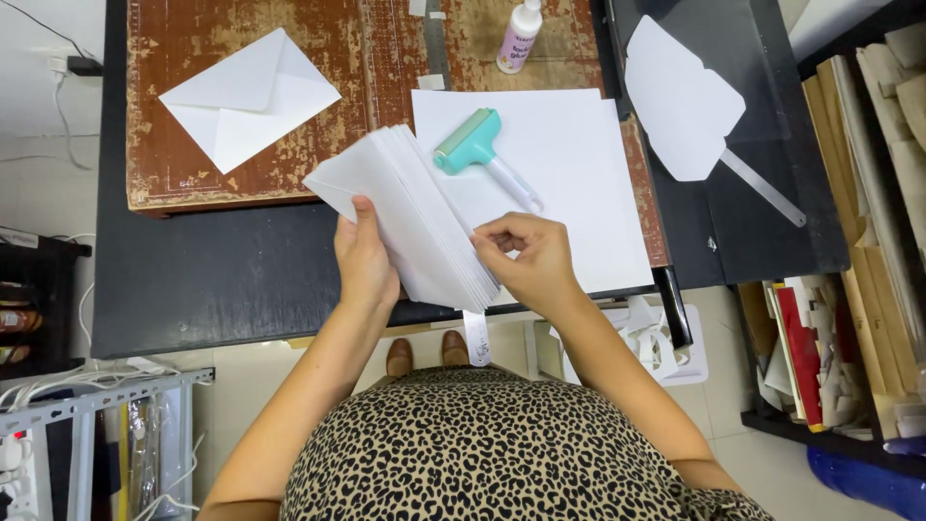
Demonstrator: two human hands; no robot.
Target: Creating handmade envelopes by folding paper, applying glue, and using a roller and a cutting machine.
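Left hand (365, 259) and right hand (526, 256) raised together, fingers curled, gripping.

White glue bottle (520, 35) with pink label, standing at desk's far edge

roller (470, 142) on sheet (579, 193), envelope (249, 96) left, glue bottle (519, 37) behind

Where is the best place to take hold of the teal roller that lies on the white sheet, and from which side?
Take the teal roller by its pale handle, which points down and right toward the right hand. Come from above on that near side: the handle is slim, lies flat on the white sheet and is free of the stack of envelopes. The wide teal head would probably turn in a grip.
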